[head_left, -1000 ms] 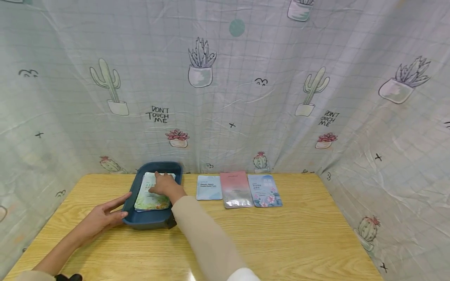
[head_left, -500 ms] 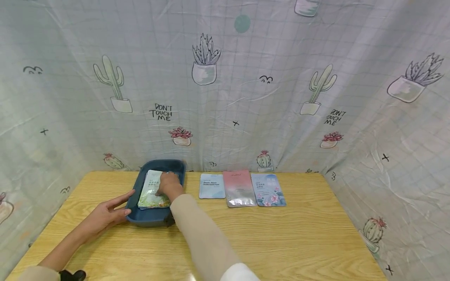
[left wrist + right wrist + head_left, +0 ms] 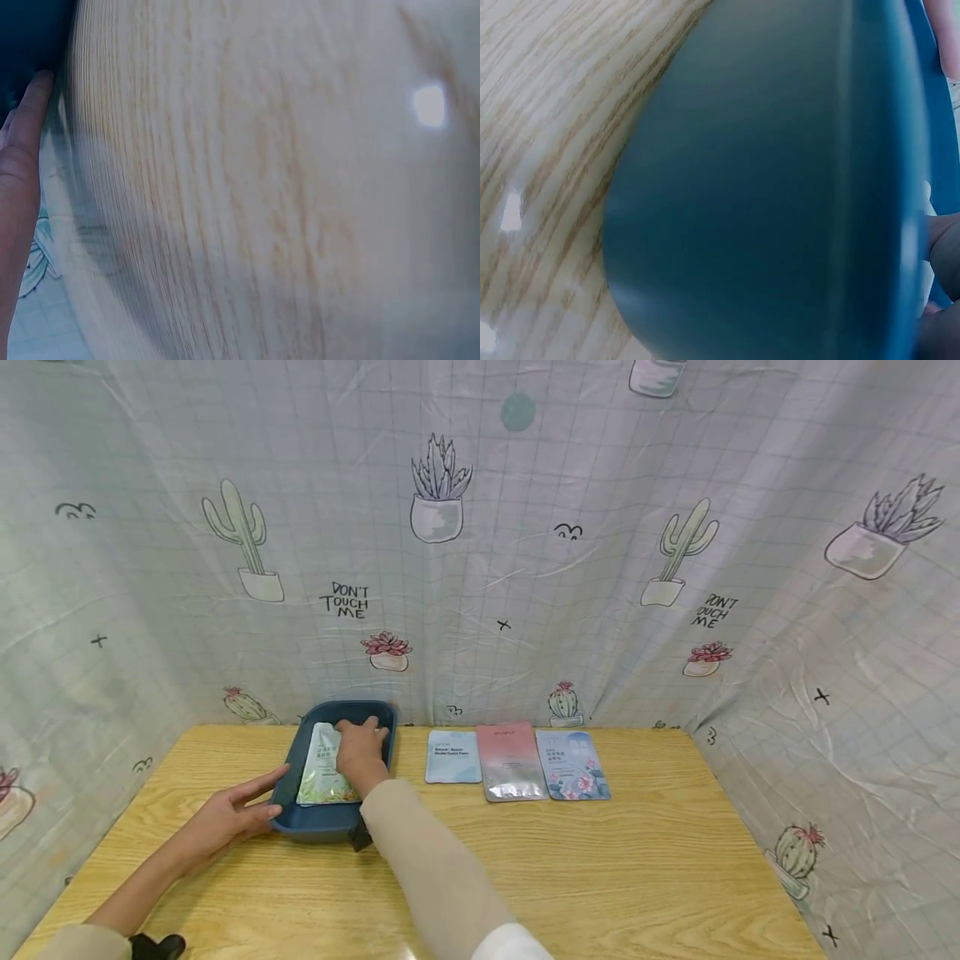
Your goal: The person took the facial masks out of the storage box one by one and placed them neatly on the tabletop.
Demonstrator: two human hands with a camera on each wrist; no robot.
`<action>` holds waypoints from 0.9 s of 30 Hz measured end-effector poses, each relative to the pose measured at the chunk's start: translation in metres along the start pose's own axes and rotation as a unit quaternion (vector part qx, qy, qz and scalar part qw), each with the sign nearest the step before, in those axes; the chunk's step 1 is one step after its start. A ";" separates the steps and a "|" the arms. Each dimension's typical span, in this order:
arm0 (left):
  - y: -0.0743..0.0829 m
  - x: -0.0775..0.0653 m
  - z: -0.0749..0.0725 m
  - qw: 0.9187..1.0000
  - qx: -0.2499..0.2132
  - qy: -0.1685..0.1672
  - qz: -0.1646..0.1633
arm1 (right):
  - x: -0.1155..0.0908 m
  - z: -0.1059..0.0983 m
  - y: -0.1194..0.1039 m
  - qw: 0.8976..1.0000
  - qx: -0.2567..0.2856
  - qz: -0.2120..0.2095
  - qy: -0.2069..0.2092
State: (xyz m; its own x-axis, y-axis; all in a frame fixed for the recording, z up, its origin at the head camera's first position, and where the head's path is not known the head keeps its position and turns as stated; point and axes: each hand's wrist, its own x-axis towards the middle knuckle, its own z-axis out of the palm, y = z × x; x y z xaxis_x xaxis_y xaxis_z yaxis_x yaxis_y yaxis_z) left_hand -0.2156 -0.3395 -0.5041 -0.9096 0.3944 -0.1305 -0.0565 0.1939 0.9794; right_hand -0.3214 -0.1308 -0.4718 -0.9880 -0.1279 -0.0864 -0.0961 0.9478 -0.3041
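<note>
A stack of sachets [image 3: 321,768] with a pale green print lies inside a dark blue plastic tray [image 3: 322,820] on the left of the table. My right hand [image 3: 362,752] reaches into the tray over the right part of the stack. Its fingers spread toward the tray's far end and hide the sachets' upper right corner; whether they pinch a sachet I cannot tell. My left hand [image 3: 228,817] rests against the tray's left side, thumb and forefinger extended to the rim. In the left wrist view a straight finger [image 3: 34,105] touches the tray's wall.
To the right of the tray, a light blue sachet [image 3: 453,758], a pink and silver sachet [image 3: 513,764] and a blue floral sachet [image 3: 573,766] lie in a row. Behind the wooden table [image 3: 600,868] hangs a printed curtain [image 3: 495,568].
My right hand has shifted from the top of the stack toward its right edge, its fingers now pointing to the tray's far end. The left hand stays at the tray; the view moved slightly.
</note>
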 end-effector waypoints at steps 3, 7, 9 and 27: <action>-0.001 0.000 0.001 1.000 -0.001 0.000 -0.007 | 0.000 0.000 0.002 0.995 0.088 0.036 -0.005; -0.002 0.000 0.001 1.000 -0.008 -0.003 -0.011 | -0.003 -0.001 0.007 0.971 0.230 0.064 -0.010; -0.003 0.000 0.001 1.000 -0.011 -0.005 -0.008 | -0.004 -0.002 0.008 0.958 0.279 0.073 -0.008; -0.004 0.000 0.002 1.000 -0.017 -0.004 0.008 | -0.013 -0.025 0.021 0.895 0.436 0.064 -0.072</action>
State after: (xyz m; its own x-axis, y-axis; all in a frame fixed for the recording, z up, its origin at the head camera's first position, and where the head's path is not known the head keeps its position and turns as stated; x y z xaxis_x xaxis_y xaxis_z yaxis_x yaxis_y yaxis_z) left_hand -0.2149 -0.3387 -0.5086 -0.9069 0.4050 -0.1162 -0.0559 0.1577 0.9859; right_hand -0.3135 -0.1016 -0.4536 -0.9523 -0.1310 -0.2757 0.2092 0.3777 -0.9020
